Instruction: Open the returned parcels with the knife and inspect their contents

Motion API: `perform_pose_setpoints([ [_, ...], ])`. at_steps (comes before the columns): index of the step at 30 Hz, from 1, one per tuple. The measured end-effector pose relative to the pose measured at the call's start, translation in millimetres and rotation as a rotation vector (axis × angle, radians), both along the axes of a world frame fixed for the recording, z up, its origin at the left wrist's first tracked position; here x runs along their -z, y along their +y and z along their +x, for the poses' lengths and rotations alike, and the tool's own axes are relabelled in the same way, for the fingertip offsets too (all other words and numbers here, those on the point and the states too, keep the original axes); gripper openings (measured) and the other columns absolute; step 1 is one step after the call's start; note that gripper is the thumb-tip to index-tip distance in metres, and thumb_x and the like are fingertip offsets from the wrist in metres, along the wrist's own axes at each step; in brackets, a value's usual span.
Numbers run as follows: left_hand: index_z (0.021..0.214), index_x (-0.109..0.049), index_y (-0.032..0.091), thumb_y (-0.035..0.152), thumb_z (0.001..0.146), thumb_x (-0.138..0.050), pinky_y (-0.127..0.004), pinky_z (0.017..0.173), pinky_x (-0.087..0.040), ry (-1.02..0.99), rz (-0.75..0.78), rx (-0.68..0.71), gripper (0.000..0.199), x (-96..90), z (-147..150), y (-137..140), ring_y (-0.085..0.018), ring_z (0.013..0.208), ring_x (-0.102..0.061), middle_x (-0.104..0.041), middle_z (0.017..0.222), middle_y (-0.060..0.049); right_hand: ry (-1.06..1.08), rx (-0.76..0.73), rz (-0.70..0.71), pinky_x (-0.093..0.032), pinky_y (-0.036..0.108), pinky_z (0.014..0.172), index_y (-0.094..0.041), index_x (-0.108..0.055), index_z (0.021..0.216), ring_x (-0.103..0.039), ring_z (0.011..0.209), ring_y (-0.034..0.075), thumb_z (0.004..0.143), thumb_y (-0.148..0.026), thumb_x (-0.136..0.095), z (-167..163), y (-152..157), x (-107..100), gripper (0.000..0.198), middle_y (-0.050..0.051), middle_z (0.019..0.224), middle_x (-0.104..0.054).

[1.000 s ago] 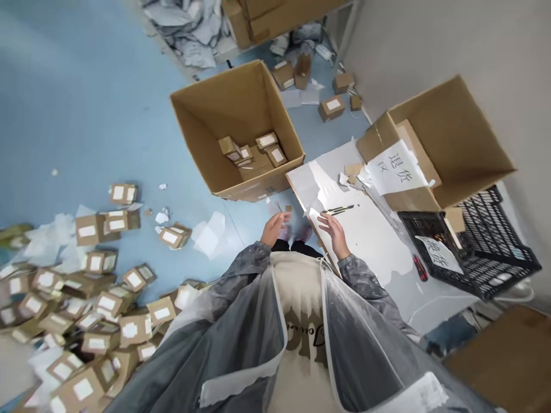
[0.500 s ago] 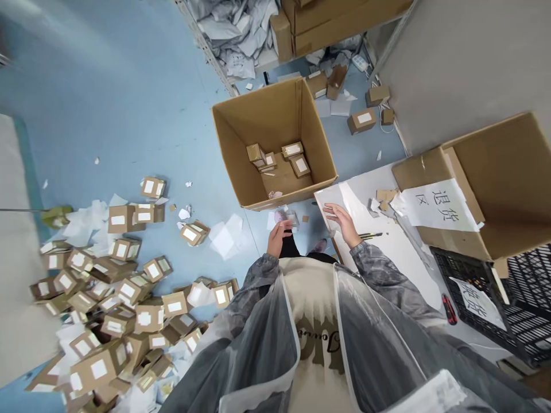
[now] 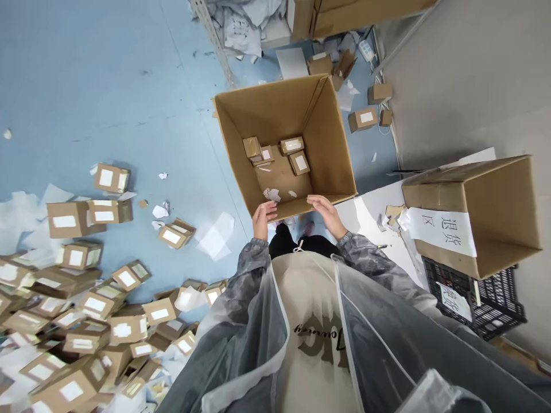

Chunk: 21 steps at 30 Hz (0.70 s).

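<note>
A large open cardboard carton [image 3: 331,137] stands on the floor in front of me. My left hand [image 3: 263,221] is at the left part of its near rim, with the fingers stretched forward. At the same rim, farther right, my right hand [image 3: 328,215] has its fingers extended inward. Neither hand shows an object in it; I cannot tell whether they press on the rim. Down inside the carton lie several small boxes with white labels, among them a labelled box [image 3: 299,163] and an upright box [image 3: 252,148]. A torn white scrap [image 3: 272,195] lies near the inner front wall.
Many small labelled parcels [image 3: 86,338] are heaped on the floor at left, with paper sheets [image 3: 216,236] beside them. At right, a white table [image 3: 374,209] bears paper scraps, and another open carton [image 3: 503,212] with a handwritten sign lies near a black crate [image 3: 495,304]. A rack [image 3: 210,34] stands beyond.
Both hands have moved to the carton's near rim; the right one has come left, away from above the table. My view has shifted, with the floor parcels now farther left.
</note>
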<state>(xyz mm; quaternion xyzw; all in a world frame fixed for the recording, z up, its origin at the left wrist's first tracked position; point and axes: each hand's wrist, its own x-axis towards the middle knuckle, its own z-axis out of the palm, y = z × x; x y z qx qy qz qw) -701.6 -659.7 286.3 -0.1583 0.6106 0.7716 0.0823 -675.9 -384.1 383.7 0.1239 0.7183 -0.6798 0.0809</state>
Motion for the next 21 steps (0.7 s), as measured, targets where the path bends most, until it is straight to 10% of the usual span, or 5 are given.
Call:
perform_pose_setpoints([
  [10, 0.131, -0.087, 0.021, 0.094, 0.111, -0.062, -0.051, 0.107, -0.076, -0.098, -0.043, -0.119, 0.080, 42.6, -119, 20, -0.033, 0.127, -0.086, -0.089, 0.135, -0.020, -0.158, 0.087, 0.004, -0.060, 0.057, 0.135, -0.034, -0.088, 0.131, -0.072, 0.161, 0.037, 0.100, -0.088, -0.077, -128, 51, 59, 0.063, 0.007, 0.165, -0.080],
  [16, 0.132, -0.088, 0.022, 0.082, 0.111, -0.077, -0.045, 0.101, -0.076, -0.239, -0.051, -0.108, 0.064, 73.8, -187, 75, -0.032, 0.129, -0.085, -0.089, 0.140, -0.018, -0.258, 0.073, -0.009, -0.061, 0.059, 0.132, -0.031, -0.085, 0.133, -0.074, 0.159, 0.038, 0.100, -0.086, -0.070, -232, 78, 152, 0.065, 0.009, 0.165, -0.081],
  [21, 0.137, -0.086, 0.021, 0.073, 0.118, -0.073, -0.046, 0.105, -0.075, -0.405, -0.067, -0.112, 0.056, 168.9, -305, 95, -0.035, 0.137, -0.082, -0.086, 0.147, -0.021, -0.321, -0.077, 0.067, -0.063, 0.052, 0.130, -0.031, -0.087, 0.126, -0.076, 0.152, 0.035, 0.104, -0.073, -0.073, -350, 72, 260, 0.050, 0.008, 0.158, -0.085],
])
